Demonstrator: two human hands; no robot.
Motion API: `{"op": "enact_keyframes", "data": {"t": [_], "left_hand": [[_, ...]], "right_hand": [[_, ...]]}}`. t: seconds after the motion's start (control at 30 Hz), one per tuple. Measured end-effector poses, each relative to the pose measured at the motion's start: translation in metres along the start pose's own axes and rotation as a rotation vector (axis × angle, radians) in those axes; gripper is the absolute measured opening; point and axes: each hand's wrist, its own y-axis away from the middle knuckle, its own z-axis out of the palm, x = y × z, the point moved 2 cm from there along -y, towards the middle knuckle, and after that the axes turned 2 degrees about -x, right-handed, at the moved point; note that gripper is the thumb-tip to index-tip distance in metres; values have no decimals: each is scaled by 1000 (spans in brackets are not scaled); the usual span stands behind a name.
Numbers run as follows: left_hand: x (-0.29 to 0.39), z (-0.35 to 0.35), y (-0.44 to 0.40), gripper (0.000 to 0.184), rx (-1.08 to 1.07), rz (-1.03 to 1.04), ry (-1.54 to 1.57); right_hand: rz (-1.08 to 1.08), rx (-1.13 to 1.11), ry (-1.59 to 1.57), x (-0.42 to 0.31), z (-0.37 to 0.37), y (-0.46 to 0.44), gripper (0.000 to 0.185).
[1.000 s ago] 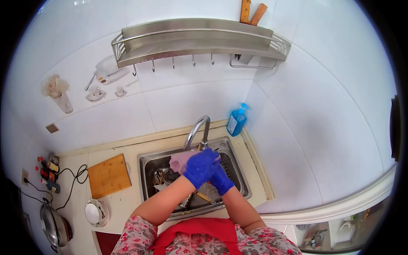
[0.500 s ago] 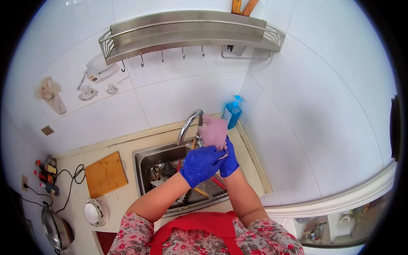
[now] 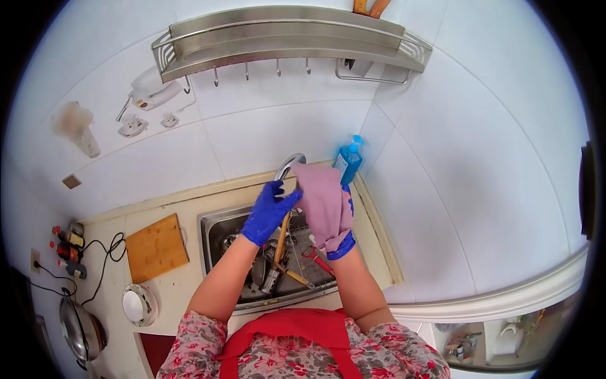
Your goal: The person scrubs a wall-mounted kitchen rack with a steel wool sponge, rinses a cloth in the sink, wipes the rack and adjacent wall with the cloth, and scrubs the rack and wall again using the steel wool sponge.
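A pink cloth (image 3: 320, 205) hangs spread out above the right part of the sink. My right hand (image 3: 343, 246), in a blue rubber glove, holds it from behind; the cloth covers most of that hand, and a bit of blue glove shows at its right edge. My left hand (image 3: 268, 213), also in a blue glove, is beside the cloth's left edge, with thumb and fingers apart, just below the curved faucet (image 3: 290, 163). Under both hands lies the steel sink (image 3: 211, 221), holding a wooden-handled tool (image 3: 283, 237), a red-handled tool (image 3: 320, 260) and several other utensils.
A blue soap pump bottle (image 3: 348, 161) stands in the corner behind the sink. A wooden cutting board (image 3: 156, 248), stacked bowls (image 3: 139, 305), sauce bottles (image 3: 71, 252) and a metal pan (image 3: 79, 331) are at left. A steel rack (image 3: 290, 41) with hooks spans the wall above.
The cloth, bunched between both hands before, now hangs unfolded over my right hand. My left hand has let go and moved left, fingers spread. More of the sink's contents shows.
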Motion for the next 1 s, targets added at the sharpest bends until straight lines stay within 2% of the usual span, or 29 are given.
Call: {"op": "enact_keyframes", "data": {"t": [0.03,0.1,0.17,0.2,0.23,0.27,0.3,0.37,0.4,0.43,0.47,0.5,0.53,0.57,0.6,0.63,0.67,0.73,0.77,0.83,0.87,0.9,0.97,1.0], "left_hand": [[-1,-5,1,29,4,1,2],[-3,-8,-2,29,-340,-201,-97],[2,-4,-2,26,-280,-122,-37],[4,-3,1,22,-215,-65,23],[6,-2,2,19,-149,-9,83],[13,-4,5,15,-148,-90,90],[9,-5,5,15,-153,-81,94],[-1,-14,3,17,-151,136,-10],[2,-22,1,17,-92,297,-127],[20,-29,0,16,72,530,-204],[46,-40,-3,16,160,662,-291],[69,-51,-9,18,253,698,-370],[100,-63,-13,17,332,849,-553],[117,-72,-24,20,422,842,-589],[135,-82,-35,25,484,974,-733],[146,-86,-48,30,571,920,-782],[156,-88,-61,37,588,900,-856],[162,-91,-89,47,594,901,-937],[163,-91,-101,50,584,885,-961],[158,-92,-119,51,594,869,-1007],[156,-92,-125,52,593,839,-1059],[155,-93,-128,52,589,844,-1064],[155,-97,-131,51,568,870,-1072],[156,-98,-133,52,567,861,-1089]], "right_hand": [[71,48,-671,11,9,9,37],[114,99,-1334,31,20,16,38],[178,69,-1540,46,22,19,42],[323,-65,-2051,27,9,21,42],[308,-60,-2045,18,-7,18,42],[258,172,-1907,16,-28,11,43],[210,393,-1757,15,-49,4,45],[-98,472,-1433,9,-98,-19,45],[-124,581,-1175,5,-121,-33,44],[-146,682,-913,2,-142,-49,42],[-177,663,-768,4,-160,-67,39],[-200,641,-621,4,-175,-85,36],[-180,606,-504,-5,-186,-104,37],[-162,573,-388,-15,-196,-125,37],[-332,615,-168,-11,-198,-154,36],[-495,649,57,-6,-197,-181,35],[-499,658,62,-14,-200,-198,35],[-566,567,590,-34,-204,-228,30],[-574,578,595,-37,-213,-236,30],[-268,94,658,-29,-222,-261,37],[-94,121,637,-27,-226,-275,42],[-92,125,630,-25,-236,-281,42],[226,-30,528,-9,-273,-284,36],[222,57,488,33,-294,-301,42]]}}
